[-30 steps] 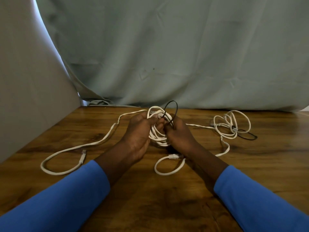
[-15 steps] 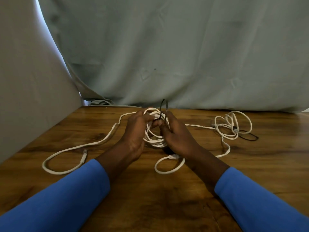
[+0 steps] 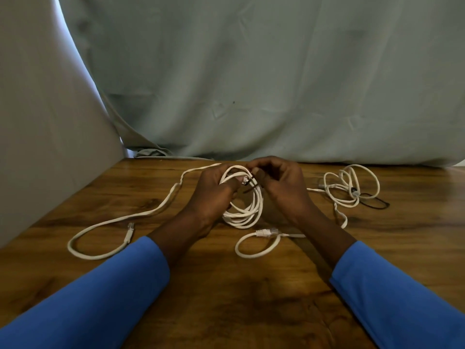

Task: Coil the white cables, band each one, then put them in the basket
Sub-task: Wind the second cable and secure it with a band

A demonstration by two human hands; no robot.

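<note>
White cable coil (image 3: 247,212) sits in the middle of the wooden table (image 3: 226,285), held up on its edge between two hands. The left hand (image 3: 214,195) has its fingers curled round the left side of the coil, with the thumb pressed near the top. The right hand (image 3: 284,187) has bent fingers too — its fingertips pinch a thin black band (image 3: 249,185) that lies across the top of the coil. A long loose tail (image 3: 141,217) of white cable runs off from behind the left hand, bends into a loop and ends in a plug (image 3: 130,229). A second plug (image 3: 266,232) lies just in front of the coil, on a small loop. Well off to the right lies a second coil (image 3: 349,185) — it rests flat on the table, with a second band (image 3: 375,204), also black, at its right side. Both arms wear blue sleeves (image 3: 100,298). A grey-green cloth (image 3: 251,84) hangs behind the table.
</note>
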